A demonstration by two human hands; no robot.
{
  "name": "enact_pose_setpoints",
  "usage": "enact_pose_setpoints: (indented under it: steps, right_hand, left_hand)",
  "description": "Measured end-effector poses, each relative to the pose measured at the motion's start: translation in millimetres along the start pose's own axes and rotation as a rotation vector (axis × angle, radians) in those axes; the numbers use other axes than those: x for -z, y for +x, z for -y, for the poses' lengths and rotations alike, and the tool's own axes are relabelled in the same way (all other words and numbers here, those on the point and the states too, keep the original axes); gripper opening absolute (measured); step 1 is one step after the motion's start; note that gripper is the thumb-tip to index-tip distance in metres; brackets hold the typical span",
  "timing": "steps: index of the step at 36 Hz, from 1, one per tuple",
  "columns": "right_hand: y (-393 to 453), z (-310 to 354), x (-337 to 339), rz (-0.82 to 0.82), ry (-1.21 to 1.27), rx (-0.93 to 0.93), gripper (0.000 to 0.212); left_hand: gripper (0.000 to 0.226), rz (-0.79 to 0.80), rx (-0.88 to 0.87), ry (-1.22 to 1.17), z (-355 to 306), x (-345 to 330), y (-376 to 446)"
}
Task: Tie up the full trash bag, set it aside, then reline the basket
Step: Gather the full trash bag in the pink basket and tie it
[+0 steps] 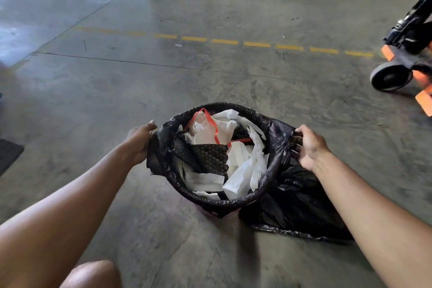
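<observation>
Both hands (pixel 140 140) gripping trash bag (pixel 163 147) edges

Two bare forearms, no sleeves anywhere up to the frame edge. No watch, band or glove at either wrist. Left grip (pixel 139 141) and right grip (pixel 312 147) uncovered, no rings visible on the fingers that show. Short nails. One bare knee (pixel 93 275) at the bottom edge, no trouser fabric over it.

Basket (pixel 211 211) mostly hidden under trash bag (pixel 278 138); pallet jack (pixel 406 54) cropped.
</observation>
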State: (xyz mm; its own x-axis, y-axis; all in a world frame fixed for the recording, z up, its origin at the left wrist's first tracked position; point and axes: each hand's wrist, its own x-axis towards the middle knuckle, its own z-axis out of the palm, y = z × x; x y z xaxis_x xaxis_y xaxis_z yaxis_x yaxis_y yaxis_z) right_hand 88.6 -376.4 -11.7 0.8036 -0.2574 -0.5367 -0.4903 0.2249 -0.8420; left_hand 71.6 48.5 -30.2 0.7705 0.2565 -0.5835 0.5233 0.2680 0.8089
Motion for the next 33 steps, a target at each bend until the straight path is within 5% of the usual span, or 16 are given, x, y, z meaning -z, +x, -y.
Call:
enact_pose_setpoints:
  steps: [4, 7, 12, 16, 20, 25, 29, 33]
  right_hand:
    - [-1, 6, -8, 0.095, 0.089, -0.074, 0.016]
    - [-3, 11, -14, 0.178, -0.065, -0.124, 0.031]
    - [4, 31, -26, 0.242, -0.446, -0.125, 0.051]
    - [3, 51, -41, 0.124, -0.594, 0.029, 0.070]
    - [2, 53, -55, 0.057, -0.811, 0.163, 0.026]
    - [7, 47, -71, 0.114, -0.566, 0.152, 0.003]
    - [0, 45, -74, 0.165, -0.366, 0.253, 0.007]
    - [-10, 39, -53, 0.211, -0.281, 0.309, 0.017]
  left_hand:
    - [0.059, 0.145, 0.043, 0.340, -13, -6, -4]
    - [0.043, 0.185, 0.120, 0.438, -17, -10, -7]
    - [0.016, -0.052, 0.039, 0.435, -20, -24, -1]
    - [0.021, -0.151, -0.044, 0.363, -23, -38, 1]
    - [0.029, -0.113, -0.109, 0.202, -29, -48, -1]
    - [0.036, -0.013, -0.110, 0.313, -38, -55, -12]
    - [0.027, 0.019, -0.311, 0.290, -44, -62, -22]
    - [0.021, 0.056, -0.331, 0.103, -44, -51, -34]
